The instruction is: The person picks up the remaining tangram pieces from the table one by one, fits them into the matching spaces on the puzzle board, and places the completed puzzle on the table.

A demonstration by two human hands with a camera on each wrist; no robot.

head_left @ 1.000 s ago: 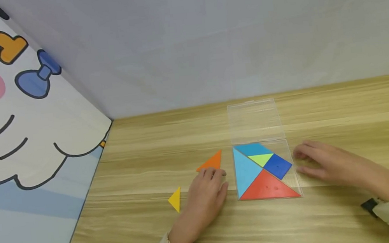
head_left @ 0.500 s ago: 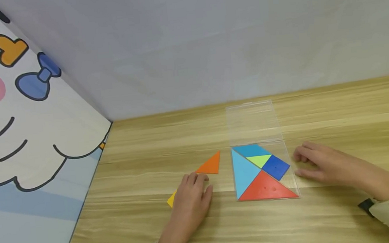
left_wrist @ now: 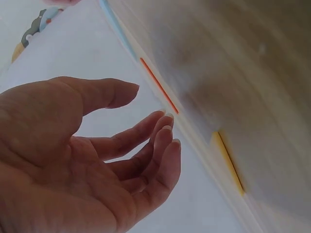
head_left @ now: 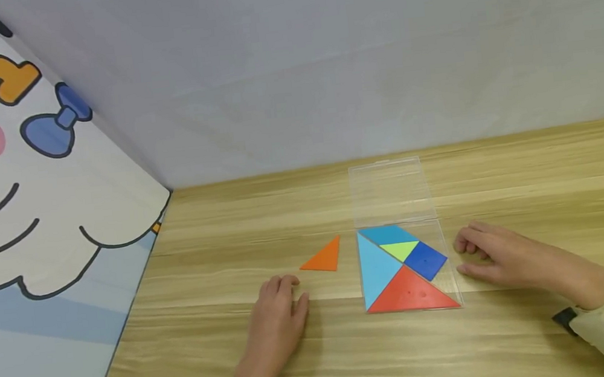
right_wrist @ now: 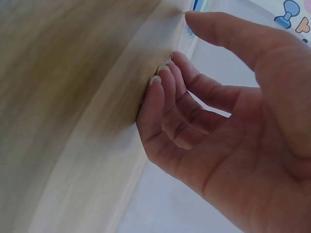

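Note:
My left hand (head_left: 275, 323) is over the table left of a clear plastic case, fingers loosely bent with nothing in them. A yellow tangram triangle (left_wrist: 227, 162) lies on the table near its fingertips in the left wrist view; in the head view the hand hides it. Just beyond this hand lies an orange triangle (head_left: 326, 259). Relaxed, bent fingers of my right hand (head_left: 496, 253) rest on the wood beside the case's right edge, holding nothing. Inside the case's tray (head_left: 433, 229) lie a light blue triangle (head_left: 376, 269), a red triangle (head_left: 413, 295), a dark blue square (head_left: 426, 260), a green triangle (head_left: 402, 250) and a blue parallelogram (head_left: 390, 234).
The transparent lid (head_left: 391, 192) lies folded back flat behind the tray. A pale cloth wall (head_left: 323, 71) rises along the table's rear edge. At the left, a printed cartoon sheet (head_left: 57, 194) borders the wooden table (head_left: 219, 233).
My left hand has drawn back leftward from the orange triangle, uncovering it and covering the yellow one in the head view. My right hand has stayed beside the case.

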